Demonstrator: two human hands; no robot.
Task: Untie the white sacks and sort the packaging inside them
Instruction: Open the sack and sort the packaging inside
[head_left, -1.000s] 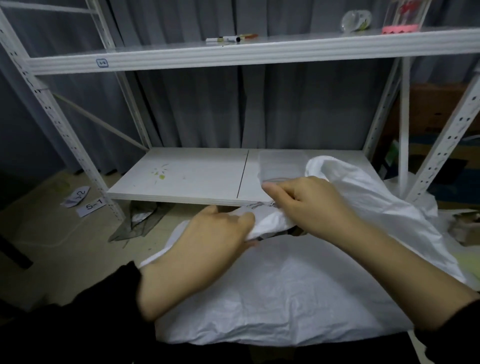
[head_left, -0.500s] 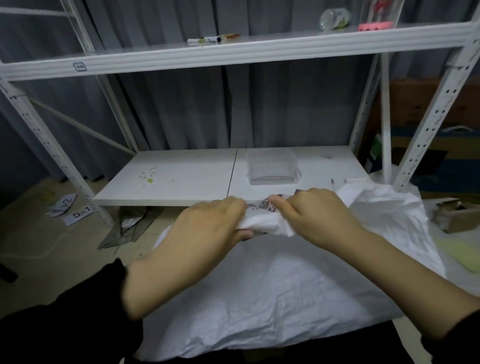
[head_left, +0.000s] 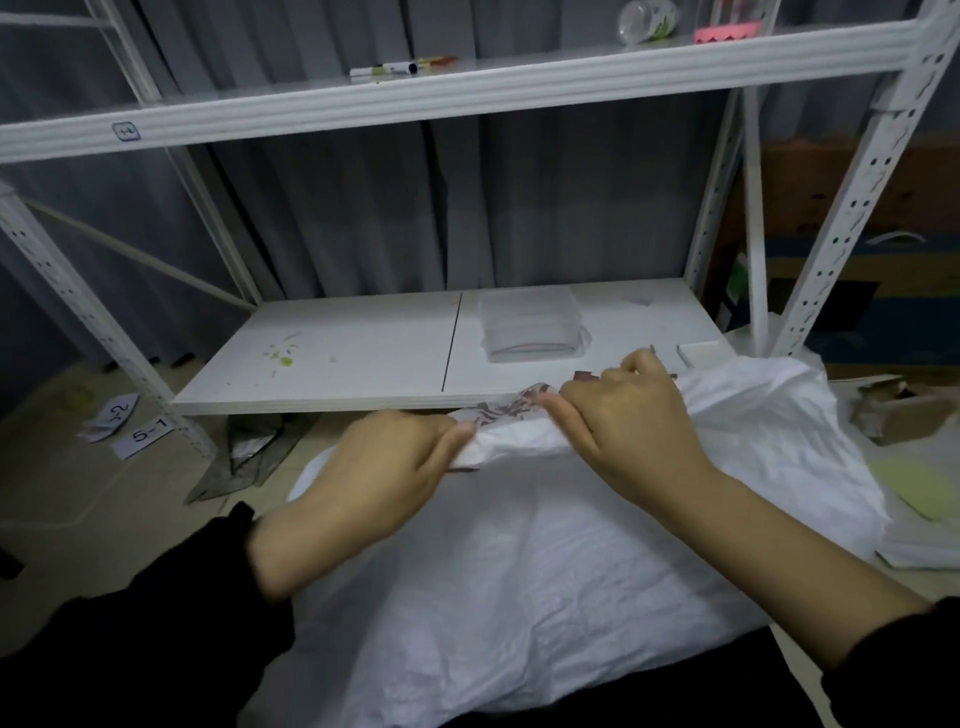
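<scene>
White sack (head_left: 519, 597) lies low in front of the person, its bunched neck raised just before the front edge of the lower shelf board (head_left: 337, 358). Left hand (head_left: 374, 483) pinches the neck end; right hand (head_left: 634, 431) curls its fingers over the gathered fabric just beside. Sack judged thin, soft, crinkly, light, likely slippery. It is best held at the gathered neck. No tie can be made out.

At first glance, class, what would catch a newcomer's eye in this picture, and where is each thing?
A large crumpled white woven sack fills the foreground. The left hand and right hand both grip its bunched mouth at the centre. Behind them stands a white metal shelving rack, with a clear plastic box on its lower shelf.
</scene>
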